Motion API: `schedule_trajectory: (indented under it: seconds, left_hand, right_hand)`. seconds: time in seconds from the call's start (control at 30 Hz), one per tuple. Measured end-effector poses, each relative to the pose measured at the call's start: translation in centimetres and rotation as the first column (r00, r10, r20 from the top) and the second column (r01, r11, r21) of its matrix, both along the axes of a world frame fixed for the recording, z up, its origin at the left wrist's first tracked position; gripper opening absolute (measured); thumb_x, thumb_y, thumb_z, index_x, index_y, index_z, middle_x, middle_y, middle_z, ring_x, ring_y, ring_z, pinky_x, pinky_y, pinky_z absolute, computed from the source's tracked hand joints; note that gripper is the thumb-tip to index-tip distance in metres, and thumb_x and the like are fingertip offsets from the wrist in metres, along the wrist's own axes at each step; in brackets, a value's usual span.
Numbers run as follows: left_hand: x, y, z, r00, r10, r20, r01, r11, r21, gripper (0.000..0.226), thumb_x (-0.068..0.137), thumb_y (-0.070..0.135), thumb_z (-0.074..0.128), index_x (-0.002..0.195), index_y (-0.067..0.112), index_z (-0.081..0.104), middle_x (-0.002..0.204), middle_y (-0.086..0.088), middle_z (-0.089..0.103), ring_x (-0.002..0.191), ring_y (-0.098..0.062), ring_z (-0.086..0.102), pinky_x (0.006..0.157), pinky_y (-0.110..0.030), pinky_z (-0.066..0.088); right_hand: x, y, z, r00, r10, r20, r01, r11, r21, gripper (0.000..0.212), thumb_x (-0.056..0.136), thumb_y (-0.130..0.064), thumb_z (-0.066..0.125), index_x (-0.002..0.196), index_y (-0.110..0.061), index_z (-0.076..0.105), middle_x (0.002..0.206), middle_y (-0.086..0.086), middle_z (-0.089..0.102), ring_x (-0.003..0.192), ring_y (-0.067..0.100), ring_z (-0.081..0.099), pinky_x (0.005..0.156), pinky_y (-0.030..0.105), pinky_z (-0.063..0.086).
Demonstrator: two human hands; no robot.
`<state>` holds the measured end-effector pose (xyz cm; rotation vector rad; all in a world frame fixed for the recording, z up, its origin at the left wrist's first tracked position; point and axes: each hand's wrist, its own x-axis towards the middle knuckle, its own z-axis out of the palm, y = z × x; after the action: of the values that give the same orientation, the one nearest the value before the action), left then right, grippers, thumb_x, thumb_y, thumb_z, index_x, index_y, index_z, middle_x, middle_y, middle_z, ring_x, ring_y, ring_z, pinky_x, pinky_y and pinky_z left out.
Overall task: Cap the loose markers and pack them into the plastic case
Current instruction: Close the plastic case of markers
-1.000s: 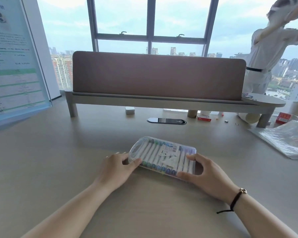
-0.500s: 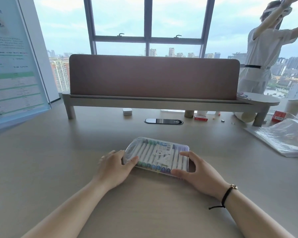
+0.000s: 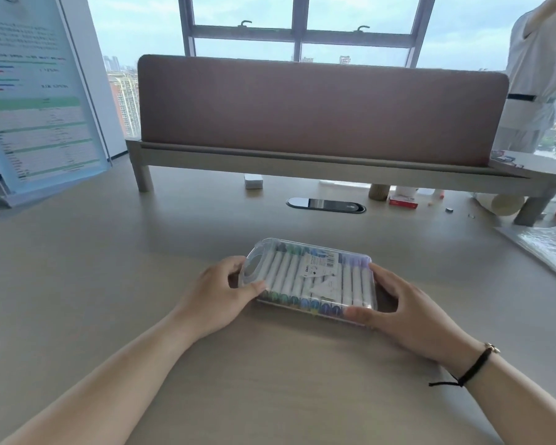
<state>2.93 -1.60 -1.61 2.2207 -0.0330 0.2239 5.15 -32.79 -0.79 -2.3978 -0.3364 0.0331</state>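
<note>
While both hands still bracket it, the plastic case lies flat on the counter, as it did a second ago; only the viewpoint has drawn closer. The left hand grips the handle end, thumb on the lid; the right hand clasps the opposite end. Between them sits one row of capped markers, roughly a dozen, partly hidden by a label. No loose markers show, so packing looks finished.
</note>
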Motion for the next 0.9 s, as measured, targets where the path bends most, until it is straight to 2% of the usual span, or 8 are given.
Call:
schedule_trajectory:
  seconds: [0.13, 0.3, 0.4, 0.5, 0.63, 0.73, 0.8, 0.9]
  left_hand:
    - [-0.6, 0.2, 0.3, 0.998, -0.05, -0.046, 0.047, 0.997, -0.063, 0.013, 0.089, 0.032, 0.069, 0.102, 0.03, 0.071, 0.104, 0.025, 0.072, 0.103, 0.008, 0.063, 0.1, -0.03, 0.047]
    - [-0.5, -0.3, 0.6, 0.99, 0.067, -0.128, -0.053, 0.993, 0.109, 0.05, 0.067, 0.071, 0.054, 0.094, 0.032, 0.069, 0.1, 0.015, 0.068, 0.108, -0.011, 0.059, 0.097, -0.039, 0.048]
    - [-0.9, -0.6, 1.4, 0.982, 0.091, -0.166, -0.071, 0.99, 0.124, 0.055, 0.063, 0.075, 0.052, 0.092, 0.032, 0.071, 0.102, 0.014, 0.065, 0.111, -0.012, 0.053, 0.1, -0.039, 0.046]
    - [-2.1, 0.2, 1.3, 0.971, 0.063, -0.229, -0.076, 0.996, -0.052, 0.052, 0.058, 0.069, 0.064, 0.09, 0.03, 0.073, 0.094, 0.011, 0.072, 0.095, -0.012, 0.067, 0.093, -0.045, 0.053]
    - [-6.1, 1.1, 1.3, 0.956, 0.087, -0.279, -0.126, 0.984, -0.123, 0.04, 0.064, 0.055, 0.072, 0.095, 0.029, 0.075, 0.092, 0.01, 0.075, 0.093, -0.01, 0.069, 0.095, -0.038, 0.053]
    - [-9.9, 2.5, 1.8, 0.947, 0.121, -0.297, -0.179, 0.968, -0.175, 0.025, 0.078, 0.037, 0.077, 0.097, 0.023, 0.074, 0.09, 0.004, 0.075, 0.089, -0.015, 0.071, 0.089, -0.032, 0.055]
    - [-12.7, 4.1, 2.3, 0.939, 0.171, -0.297, -0.229, 0.958, -0.172, 0.016, 0.078, 0.03, 0.077, 0.088, 0.018, 0.073, 0.082, 0.005, 0.071, 0.078, -0.015, 0.067, 0.075, -0.027, 0.051]
    - [-17.1, 7.5, 3.0, 0.917, 0.298, -0.264, -0.342, 0.929, -0.14, 0.012, 0.076, 0.024, 0.076, 0.086, 0.017, 0.075, 0.08, 0.005, 0.072, 0.076, -0.015, 0.068, 0.075, -0.031, 0.054]
  right_hand:
    - [-0.1, 0.4, 0.5, 0.997, 0.082, 0.003, -0.082, 0.996, 0.024, 0.078, 0.063, -0.078, 0.072, 0.133, -0.053, 0.046, 0.119, -0.04, 0.059, 0.107, -0.014, 0.057, 0.095, 0.027, 0.049]
    - [0.3, 0.3, -0.7, 0.999, 0.031, -0.02, -0.032, 0.999, -0.029, 0.083, 0.055, -0.094, 0.06, 0.126, -0.053, 0.051, 0.118, -0.022, 0.064, 0.111, 0.001, 0.059, 0.099, 0.037, 0.049]
    - [0.0, 0.4, -0.4, 0.998, 0.046, -0.049, -0.044, 0.999, 0.03, 0.079, 0.058, -0.087, 0.067, 0.127, -0.052, 0.053, 0.118, -0.027, 0.065, 0.111, -0.001, 0.061, 0.1, 0.038, 0.05]
    - [-0.7, 1.0, 0.5, 0.993, 0.061, -0.103, -0.051, 0.994, 0.101, 0.061, 0.064, -0.07, 0.078, 0.119, -0.054, 0.058, 0.114, -0.03, 0.068, 0.106, -0.004, 0.064, 0.1, 0.037, 0.051]
    - [-3.3, 2.9, 1.1, 0.983, 0.103, -0.151, -0.082, 0.987, 0.137, 0.039, 0.072, -0.044, 0.083, 0.107, -0.047, 0.063, 0.104, -0.025, 0.073, 0.095, -0.003, 0.069, 0.095, 0.036, 0.055]
    - [-5.8, 5.0, 1.8, 0.974, 0.127, -0.19, -0.107, 0.988, 0.111, 0.045, 0.064, -0.05, 0.086, 0.104, -0.038, 0.069, 0.099, -0.019, 0.075, 0.092, 0.005, 0.072, 0.09, 0.04, 0.058]
    - [-7.6, 7.2, 2.2, 0.967, 0.157, -0.201, -0.148, 0.987, 0.057, 0.053, 0.058, -0.06, 0.084, 0.102, -0.033, 0.073, 0.093, -0.016, 0.076, 0.086, 0.006, 0.073, 0.086, 0.039, 0.058]
    - [-10.5, 11.9, 2.9, 0.972, 0.177, -0.153, -0.18, 0.984, -0.004, 0.037, 0.065, -0.055, 0.084, 0.094, -0.033, 0.074, 0.085, -0.019, 0.076, 0.076, 0.003, 0.072, 0.076, 0.034, 0.06]
